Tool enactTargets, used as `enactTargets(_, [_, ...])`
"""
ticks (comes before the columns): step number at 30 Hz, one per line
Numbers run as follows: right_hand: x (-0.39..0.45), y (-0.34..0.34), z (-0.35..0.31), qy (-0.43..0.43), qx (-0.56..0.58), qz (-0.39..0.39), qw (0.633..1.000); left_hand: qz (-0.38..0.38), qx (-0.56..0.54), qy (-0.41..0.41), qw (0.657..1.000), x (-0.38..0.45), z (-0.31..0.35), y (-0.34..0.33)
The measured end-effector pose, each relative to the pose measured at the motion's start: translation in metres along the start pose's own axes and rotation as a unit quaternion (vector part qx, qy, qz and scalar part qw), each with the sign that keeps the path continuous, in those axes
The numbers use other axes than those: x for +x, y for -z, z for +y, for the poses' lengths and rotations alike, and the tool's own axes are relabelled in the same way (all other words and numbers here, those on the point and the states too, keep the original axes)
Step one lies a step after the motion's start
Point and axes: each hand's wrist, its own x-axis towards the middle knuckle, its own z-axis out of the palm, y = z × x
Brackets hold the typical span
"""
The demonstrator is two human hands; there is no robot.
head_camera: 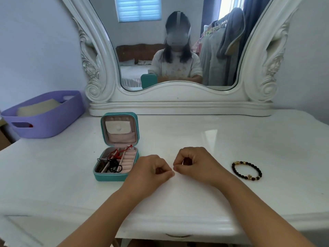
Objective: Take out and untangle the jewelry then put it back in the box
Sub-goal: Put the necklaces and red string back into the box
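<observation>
A teal jewelry box (106,176) stands open on the white dressing table (195,136), left of centre. Its tray holds a tangle of red cord (119,154), black cords (114,166) and a dark chain. Right of the box, my left hand (151,171) and my right hand (194,163) are curled, with their pinched fingertips meeting just above the tabletop. They seem to pinch something very fine between them, too thin to make out. A black beaded bracelet with gold beads (246,170) lies flat on the table to the right of my right hand.
A purple plastic basket (44,125) holding a beige item sits at the table's back left. A large white carved mirror (178,102) stands along the back edge. The table's front edge has a drawer handle (178,235).
</observation>
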Motion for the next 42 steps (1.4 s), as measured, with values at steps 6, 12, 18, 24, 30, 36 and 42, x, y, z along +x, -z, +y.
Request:
enactTargets(6, [-0.019, 0.037, 0.01, -0.034, 0.077, 0.118, 0.99, 0.019, -0.14, 0.009, 0.99, 0.024, 0.042, -0.021])
enactTargets(12, [-0.048, 0.088, 0.038, -0.08, 0.093, 0.219, 0.968, -0.038, -0.184, -0.008, 0.982, 0.06, 0.097, -0.066])
enactTargets(18, [-0.08, 0.139, 0.087, -0.166, 0.043, 0.319, 0.932, -0.08, -0.194, -0.017, 0.978, 0.095, 0.141, -0.116])
enactTargets(24, [-0.101, 0.164, 0.123, -0.218, -0.04, 0.32, 0.921, -0.115, -0.081, -0.067, 0.988, 0.116, 0.165, -0.164])
enactTargets(30, [-0.104, 0.165, 0.139, -0.22, -0.065, 0.345, 0.91, -0.071, -0.005, -0.088, 0.994, 0.127, 0.168, -0.177])
enactTargets(36, [-0.106, 0.162, 0.125, -0.174, -0.107, 0.367, 0.907, -0.114, -0.048, -0.048, 0.991, 0.135, 0.154, -0.155])
enactTargets(42, [-0.098, 0.127, 0.087, -0.182, -0.154, 0.179, 0.955, -0.233, 0.023, -0.009, 0.972, 0.127, 0.129, -0.106])
